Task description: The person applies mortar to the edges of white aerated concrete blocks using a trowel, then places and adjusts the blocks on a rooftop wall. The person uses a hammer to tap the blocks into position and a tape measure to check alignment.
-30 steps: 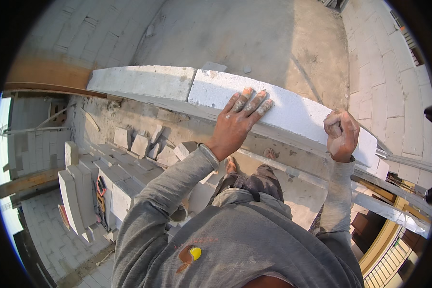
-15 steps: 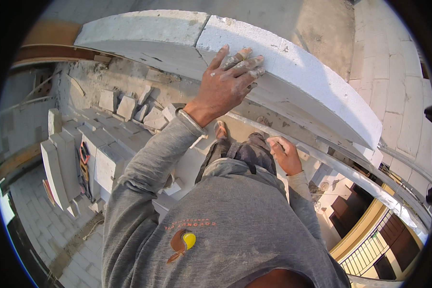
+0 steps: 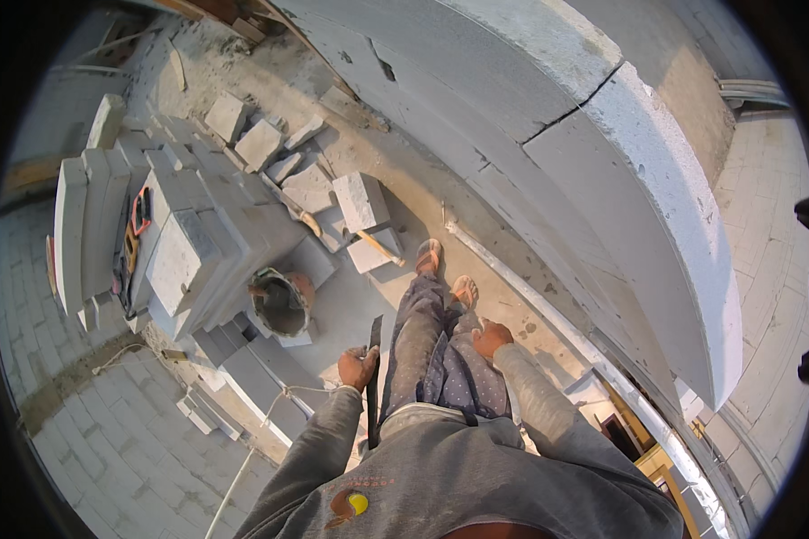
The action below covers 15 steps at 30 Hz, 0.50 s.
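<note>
My left hand (image 3: 358, 366) is closed around a long, dark, flat strip (image 3: 374, 395), held upright beside my left thigh. What kind of tool or bar it is, I cannot make out. My right hand (image 3: 492, 339) is curled in front of my right thigh, its fingers bent in; whatever may be inside them is hidden. To the right rises a curved wall of pale lightweight concrete blocks (image 3: 620, 207), with a dark joint between two top blocks. Neither hand touches it.
A stack of pale blocks (image 3: 184, 260) stands at left with a red-handled handsaw (image 3: 140, 211). Beside it is a bucket of grey mortar (image 3: 280, 305). Broken blocks (image 3: 261, 145) and a wooden-handled tool (image 3: 382, 249) lie ahead of my feet. A pale pipe (image 3: 521, 308) runs along the wall's base.
My left hand has come off the wall's top and down to my left side, where it now holds the dark strip. The view has turned left, showing the bucket and my feet.
</note>
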Each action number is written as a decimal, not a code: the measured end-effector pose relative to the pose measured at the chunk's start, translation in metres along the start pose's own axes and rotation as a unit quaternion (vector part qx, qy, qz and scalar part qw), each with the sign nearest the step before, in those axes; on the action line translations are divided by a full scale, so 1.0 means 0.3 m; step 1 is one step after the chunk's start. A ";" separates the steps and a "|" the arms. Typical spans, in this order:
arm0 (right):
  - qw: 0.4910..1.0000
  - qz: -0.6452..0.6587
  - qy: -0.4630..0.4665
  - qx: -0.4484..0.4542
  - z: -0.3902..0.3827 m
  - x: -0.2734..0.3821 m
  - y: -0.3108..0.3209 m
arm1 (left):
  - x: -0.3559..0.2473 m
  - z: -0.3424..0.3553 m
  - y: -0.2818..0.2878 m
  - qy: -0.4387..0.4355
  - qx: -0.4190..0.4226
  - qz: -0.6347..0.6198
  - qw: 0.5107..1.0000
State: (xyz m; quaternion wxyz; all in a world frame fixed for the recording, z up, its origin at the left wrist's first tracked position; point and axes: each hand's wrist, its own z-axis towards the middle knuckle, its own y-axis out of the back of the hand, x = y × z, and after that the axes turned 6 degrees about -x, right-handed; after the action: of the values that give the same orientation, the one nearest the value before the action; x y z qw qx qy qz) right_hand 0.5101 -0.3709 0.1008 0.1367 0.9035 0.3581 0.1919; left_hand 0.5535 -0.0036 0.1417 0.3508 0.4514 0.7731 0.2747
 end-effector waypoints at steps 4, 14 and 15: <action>0.997 -0.044 0.051 0.037 0.398 0.121 -0.115 | 0.310 -0.230 -0.157 0.067 -0.055 -0.034 0.996; 0.989 -0.110 0.090 -0.034 1.210 0.592 -0.688 | 0.610 -0.344 -0.261 0.293 0.097 -0.147 0.940; 0.988 -0.136 0.064 -0.044 1.269 0.629 -0.743 | 0.618 -0.308 -0.253 0.298 0.096 -0.155 0.937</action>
State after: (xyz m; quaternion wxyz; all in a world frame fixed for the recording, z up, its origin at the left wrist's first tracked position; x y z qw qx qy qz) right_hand 0.6732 -0.1233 -0.2763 0.1784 0.8252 0.4770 0.2444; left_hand 0.3779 0.1180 0.0866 0.0978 0.2550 0.9253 0.2632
